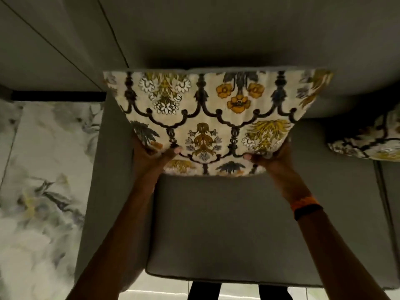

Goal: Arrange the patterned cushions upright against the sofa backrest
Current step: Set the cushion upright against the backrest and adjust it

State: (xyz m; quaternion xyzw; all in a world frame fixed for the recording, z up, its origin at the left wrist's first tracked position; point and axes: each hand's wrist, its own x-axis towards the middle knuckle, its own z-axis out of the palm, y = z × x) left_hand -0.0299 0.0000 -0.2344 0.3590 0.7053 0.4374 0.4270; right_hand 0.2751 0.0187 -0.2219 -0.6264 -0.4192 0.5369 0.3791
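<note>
A cream cushion (216, 113) printed with yellow and grey flowers and dark scalloped lines stands upright, its top edge against the grey sofa backrest (238, 35). My left hand (151, 158) grips its lower left corner, thumb on the front. My right hand (272, 158) grips the lower right corner the same way. A second cushion (368, 141) with the same pattern lies at the right edge, partly cut off, on the neighbouring seat.
The grey seat cushion (249, 230) lies below the held cushion. The sofa's left armrest (101, 180) runs down beside it. A marbled tile floor (39, 191) spreads to the left. An orange and black band (306, 207) circles my right wrist.
</note>
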